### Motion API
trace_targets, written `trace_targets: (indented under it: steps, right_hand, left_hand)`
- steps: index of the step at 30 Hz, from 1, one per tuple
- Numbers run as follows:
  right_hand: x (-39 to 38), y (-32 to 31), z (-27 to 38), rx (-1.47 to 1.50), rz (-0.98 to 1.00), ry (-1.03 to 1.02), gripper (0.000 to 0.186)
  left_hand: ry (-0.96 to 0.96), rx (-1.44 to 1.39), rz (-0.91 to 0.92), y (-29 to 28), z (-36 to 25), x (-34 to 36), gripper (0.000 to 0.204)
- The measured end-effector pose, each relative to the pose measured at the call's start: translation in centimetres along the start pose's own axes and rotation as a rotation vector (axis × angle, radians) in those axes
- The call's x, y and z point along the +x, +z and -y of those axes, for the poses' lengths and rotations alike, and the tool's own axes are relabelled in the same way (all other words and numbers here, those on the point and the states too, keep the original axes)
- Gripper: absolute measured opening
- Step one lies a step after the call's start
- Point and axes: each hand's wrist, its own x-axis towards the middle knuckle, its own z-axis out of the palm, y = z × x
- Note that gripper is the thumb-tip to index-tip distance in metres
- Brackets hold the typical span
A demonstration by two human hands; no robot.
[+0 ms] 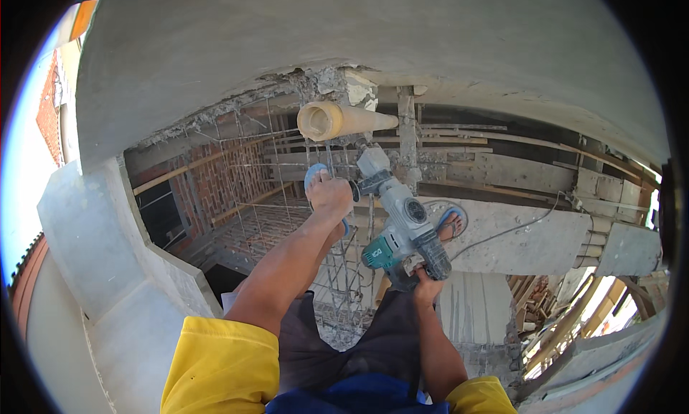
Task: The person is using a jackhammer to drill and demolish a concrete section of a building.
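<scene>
A grey and green demolition hammer [403, 207] slants across the middle, its front end up and to the left. My left hand [331, 196] is closed round the side handle near its front. The rear handle is in my right hand [428, 288], fingers wrapped round it. The hammer's nose [372, 160] points at broken concrete just below a yellowish pipe [344, 121]; the bit's tip is hard to make out. My left foot in a blue flip-flop [316, 173] is partly hidden behind my left hand. My other foot [451, 224] rests on a concrete beam, right of the hammer.
Bare steel bars [344, 270] form a grid over an opening below me. A power cord [502, 232] trails off to the right. Wooden planks [495, 171] and a concrete beam [524, 234] span the right side. A grey wall [373, 26] overhangs ahead; a pale ledge [108, 249] stands left.
</scene>
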Motion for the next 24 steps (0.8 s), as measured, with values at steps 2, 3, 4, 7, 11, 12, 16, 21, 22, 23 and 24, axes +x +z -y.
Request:
trace_targets:
  steps: [2,3,4,7,11,12,16,21,22,23,24]
  right_hand:
    - [0.1,1.4,0.4,-0.119,-0.167,-0.083,0.007]
    - [0.0,1.1,-0.5,-0.118,-0.163,-0.074,0.007]
    - [0.2,0.5,-1.8,-0.181,-0.111,-0.185,0.007]
    - [2.7,-1.1,-3.0,-0.181,-0.027,-0.280,0.008]
    - [1.8,-0.8,-1.2,-0.100,-0.074,-0.213,0.006]
    - [1.4,1.1,-1.2,-0.064,-0.010,-0.185,0.005]
    - [2.0,-0.3,-2.5,-0.112,0.007,-0.241,0.010]
    - [-1.0,-4.7,-4.3,-0.303,-0.066,-0.253,0.012]
    - [-0.6,-3.7,-3.6,-0.272,-0.054,-0.173,0.014]
    - [1.6,-1.9,-3.9,-0.227,-0.049,-0.119,0.016]
    - [1.9,0.9,-4.9,-0.183,-0.011,-0.292,0.004]
  left_hand:
    - [0.015,0.018,-0.015,0.9,0.0,0.6,0.033]
    - [0.013,0.046,-0.070,1.8,0.9,0.4,0.034]
    - [0.008,0.075,-0.128,2.7,1.9,0.2,0.035]
    - [-0.028,0.064,-0.507,2.6,-0.2,-0.4,0.041]
    - [-0.042,0.034,0.286,-6.3,-5.1,-1.2,0.041]
    - [-0.078,0.032,-0.102,-2.0,-1.5,-0.5,0.040]
    - [-0.086,-0.006,-0.469,0.8,0.0,-0.7,0.037]
    - [0.039,0.082,0.295,-9.7,-4.2,-4.8,0.037]
    - [0.047,0.134,0.226,-7.8,-3.0,-4.0,0.038]
    - [0.070,0.186,0.131,-5.1,-1.7,-1.0,0.039]
    - [-0.043,0.110,-0.395,1.5,4.6,0.1,0.041]
